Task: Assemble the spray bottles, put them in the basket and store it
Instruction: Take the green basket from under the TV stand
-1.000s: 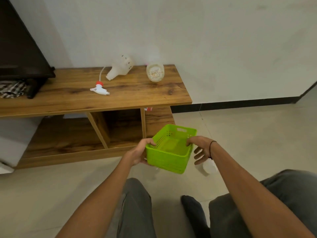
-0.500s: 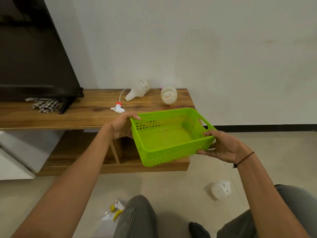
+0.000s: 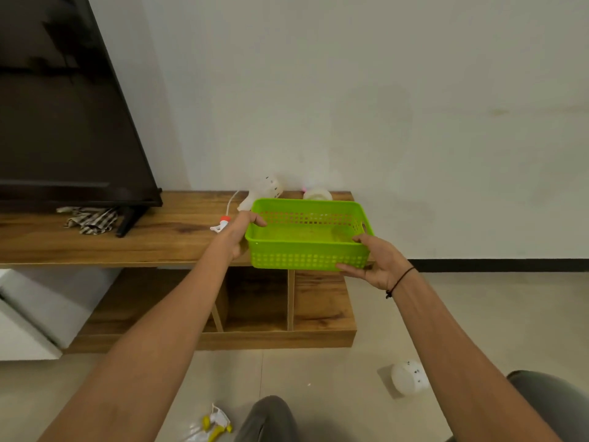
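I hold an empty green perforated basket over the right end of the wooden TV stand. My left hand grips its left rim and my right hand grips its near right corner. Behind the basket on the stand lie a white bottle body, a second white bottle mostly hidden, and a red-and-white spray head with its tube. On the floor lie another white bottle and a yellow spray head.
A dark television stands on the left of the stand with a striped cloth beneath it. Open shelf compartments sit under the top. A white unit is at the left. My knees are at the bottom edge.
Both hands have lifted the basket from near the floor up and forward to the level of the stand top. The view has tilted upward.
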The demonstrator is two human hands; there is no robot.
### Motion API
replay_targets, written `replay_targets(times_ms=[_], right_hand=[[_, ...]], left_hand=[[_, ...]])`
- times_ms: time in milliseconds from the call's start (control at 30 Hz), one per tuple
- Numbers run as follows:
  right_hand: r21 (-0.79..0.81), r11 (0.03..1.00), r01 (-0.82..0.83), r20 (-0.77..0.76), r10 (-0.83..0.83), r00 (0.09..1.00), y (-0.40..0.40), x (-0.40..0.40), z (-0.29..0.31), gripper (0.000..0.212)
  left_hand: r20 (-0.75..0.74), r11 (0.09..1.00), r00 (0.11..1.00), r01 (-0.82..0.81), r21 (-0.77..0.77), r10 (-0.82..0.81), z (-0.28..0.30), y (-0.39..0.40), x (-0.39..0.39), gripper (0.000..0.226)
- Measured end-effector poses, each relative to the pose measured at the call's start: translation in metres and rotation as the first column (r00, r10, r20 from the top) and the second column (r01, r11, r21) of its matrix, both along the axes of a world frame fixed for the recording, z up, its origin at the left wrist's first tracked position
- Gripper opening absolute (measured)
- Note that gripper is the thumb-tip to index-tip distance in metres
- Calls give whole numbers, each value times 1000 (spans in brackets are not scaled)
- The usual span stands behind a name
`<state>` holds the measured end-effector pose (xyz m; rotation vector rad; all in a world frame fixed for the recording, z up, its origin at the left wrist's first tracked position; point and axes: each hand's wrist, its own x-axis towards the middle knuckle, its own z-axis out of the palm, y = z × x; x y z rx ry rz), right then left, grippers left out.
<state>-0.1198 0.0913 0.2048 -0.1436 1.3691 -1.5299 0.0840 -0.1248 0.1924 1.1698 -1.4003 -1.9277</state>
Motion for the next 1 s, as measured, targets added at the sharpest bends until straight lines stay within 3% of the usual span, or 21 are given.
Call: replay_targets(times_ms=[200,433,633,767,867,933,1000], right_hand=[[7,1000,-2,-101,2,995,-25,-3,-15,40],[130,990,-54,-284,89,955,-46,-16,-21,26],[226,972,-66,-398,154,904,-70,-22,-26,2],[249,965,-81,-432,185,883,-84,-22,-26,4],[248,962,-115,-413,212,886,-92,-24,-30,15],[259,958,-122,-409,223,885,-93,-27,-31,33],[298,950,-93,-477,233,847,-94,-34,-30,44]], left_hand=[[91,996,995,-18,-88,26,-10,-34,-12,23],[146,985,989,12,-171,13,-19,-64,-26,21],[293,945,956,98,-313,-2,-24,-92,-36,21],[397,877,916,148,-457,53,-21,-113,-33,18],[475,789,860,158,-594,186,-23,-127,-30,23],[485,747,836,147,-649,257,-22,-125,-29,33],[484,711,815,132,-691,319,-18,-121,-30,42]])
